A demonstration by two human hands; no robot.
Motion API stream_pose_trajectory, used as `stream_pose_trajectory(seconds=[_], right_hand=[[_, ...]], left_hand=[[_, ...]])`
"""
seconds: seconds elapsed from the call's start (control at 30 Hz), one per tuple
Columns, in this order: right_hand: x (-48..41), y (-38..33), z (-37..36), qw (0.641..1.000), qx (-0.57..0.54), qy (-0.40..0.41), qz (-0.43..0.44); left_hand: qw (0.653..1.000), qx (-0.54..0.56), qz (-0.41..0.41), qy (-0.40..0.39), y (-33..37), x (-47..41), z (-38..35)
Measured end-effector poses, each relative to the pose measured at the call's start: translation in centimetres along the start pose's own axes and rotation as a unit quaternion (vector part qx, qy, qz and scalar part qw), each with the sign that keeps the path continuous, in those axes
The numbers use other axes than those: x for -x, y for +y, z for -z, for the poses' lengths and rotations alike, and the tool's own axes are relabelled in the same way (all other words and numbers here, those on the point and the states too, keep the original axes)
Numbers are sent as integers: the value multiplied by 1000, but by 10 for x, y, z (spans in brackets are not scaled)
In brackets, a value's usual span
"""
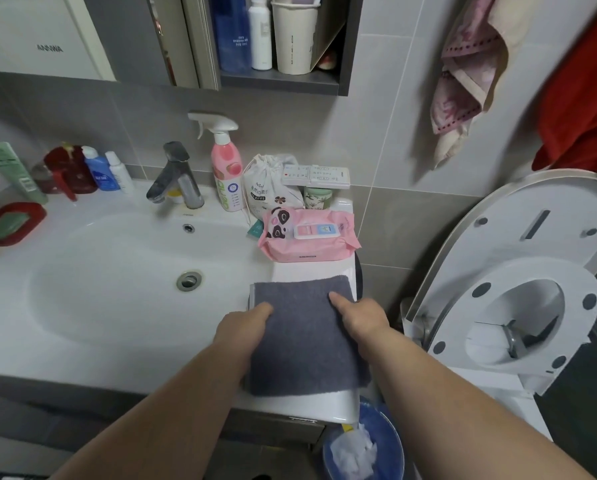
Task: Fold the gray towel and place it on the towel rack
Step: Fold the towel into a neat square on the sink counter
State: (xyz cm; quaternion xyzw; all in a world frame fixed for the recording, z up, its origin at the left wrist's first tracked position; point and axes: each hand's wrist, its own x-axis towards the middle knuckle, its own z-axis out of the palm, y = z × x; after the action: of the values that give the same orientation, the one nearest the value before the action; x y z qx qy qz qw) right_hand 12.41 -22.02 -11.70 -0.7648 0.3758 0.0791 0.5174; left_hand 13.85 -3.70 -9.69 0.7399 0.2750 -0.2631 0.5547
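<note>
The gray towel (307, 337) lies folded into a rectangle on the right end of the white counter (117, 362), beside the sink. My left hand (243, 325) grips its left edge, with the fingers tucked under the cloth. My right hand (361, 315) holds its right edge, with the thumb lying on top. No towel rack shows as such; a pink towel (463, 84) and a red towel (584, 91) hang on the wall at the upper right.
A pink wet-wipe pack (309, 237) lies just beyond the towel. The sink basin (134, 271), faucet (176, 174) and spray bottle (225, 168) are to the left. An open toilet (519, 306) stands at the right, a blue bin (363, 445) below the counter.
</note>
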Motion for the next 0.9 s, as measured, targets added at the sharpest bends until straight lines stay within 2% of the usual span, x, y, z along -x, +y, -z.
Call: stream_pose_trajectory(seconds=[0.13, 0.23, 0.27, 0.33, 0.37, 0.4, 0.43, 0.47, 0.53, 0.57, 0.63, 0.7, 0.8, 0.83, 0.9], right_hand=[[-5, 5, -2, 997, 70, 10, 12], [-2, 4, -3, 980, 182, 60, 44], [3, 3, -3, 963, 234, 104, 80], [10, 0, -7, 904, 306, 200, 222], [11, -1, -9, 867, 328, 219, 306], [10, 0, -12, 836, 350, 209, 367], [8, 2, -15, 822, 378, 169, 391], [7, 5, -16, 823, 406, 114, 380], [1, 13, -17, 854, 424, 12, 301], [-2, 15, -17, 867, 417, -10, 274], [-7, 16, -17, 878, 396, -24, 267], [-4, 18, -14, 896, 353, -5, 269], [16, 26, 0, 938, 208, 104, 257], [26, 33, 4, 938, 189, 127, 261], [50, 52, 8, 916, 232, 137, 299]], left_hand=[[1000, -8, -11, 9, -2, -14, -3], [984, -147, -53, 89, -4, -17, -5], [961, -214, -97, 144, -5, -17, -7], [882, -308, -268, 234, -4, -13, -14], [836, -337, -362, 239, -3, -11, -19], [797, -376, -423, 211, -3, -12, -23], [773, -423, -441, 169, -4, -15, -27], [764, -473, -420, 127, -7, -23, -28], [786, -514, -336, 69, -16, -37, -25], [801, -509, -310, 59, -19, -42, -23], [807, -500, -308, 63, -20, -44, -24], [822, -464, -317, 91, -20, -38, -22], [887, -319, -284, 177, -28, -20, -8], [902, -282, -263, 191, -34, -14, -4], [914, -274, -234, 187, -50, -1, 0]])
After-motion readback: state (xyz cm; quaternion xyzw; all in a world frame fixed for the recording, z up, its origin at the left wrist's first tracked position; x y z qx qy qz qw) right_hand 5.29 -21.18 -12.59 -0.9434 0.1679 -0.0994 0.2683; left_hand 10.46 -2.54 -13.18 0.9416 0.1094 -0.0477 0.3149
